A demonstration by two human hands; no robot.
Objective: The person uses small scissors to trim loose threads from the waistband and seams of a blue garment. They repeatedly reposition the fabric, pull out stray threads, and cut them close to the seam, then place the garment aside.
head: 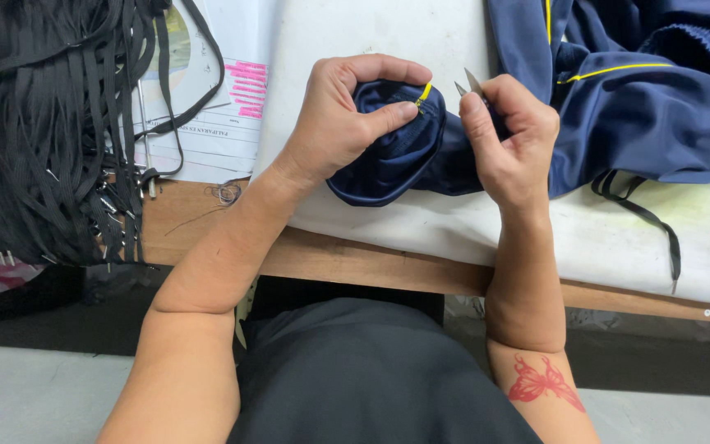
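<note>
White padded worktop (pixel 421 222) on a wooden bench edge (pixel 355 267), grey floor below; view looks straight down over a dark-clothed lap.

Nearest item: right forearm with a red butterfly tattoo (pixel 546 383), rising from the lower edge toward the worktop.

Left hand (pixel 343 119): clamped on a bunched fold of navy garment (pixel 396 156), thumb pressed on top of the fabric, fingers curled over its far side. A short yellow piping end (pixel 426 90) shows at the thumb tip.

Right hand (pixel 507 131): closed round small metal thread snips (pixel 468 82), whose two pointed blades stand slightly parted just above the forefinger. Blade tips sit just beside the yellow piping, between the two hands; whether they touch the cloth cannot be told.

Hands: close together, each gripping its own item, the garment fold bridging the gap beneath them.

Right of the right hand: remainder of the navy garment, heaped on the worktop, with a thin yellow stripe (pixel 618 72) and a black drawcord (pixel 651 222) trailing toward the bench edge.

Left of the left hand, well apart: a thick bundle of black cords (pixel 43 140) with metal tips, hanging over the bench end.

Beyond the left hand, partly under the cords: a printed paper sheet (pixel 232 99) with pink highlighter marks.
</note>
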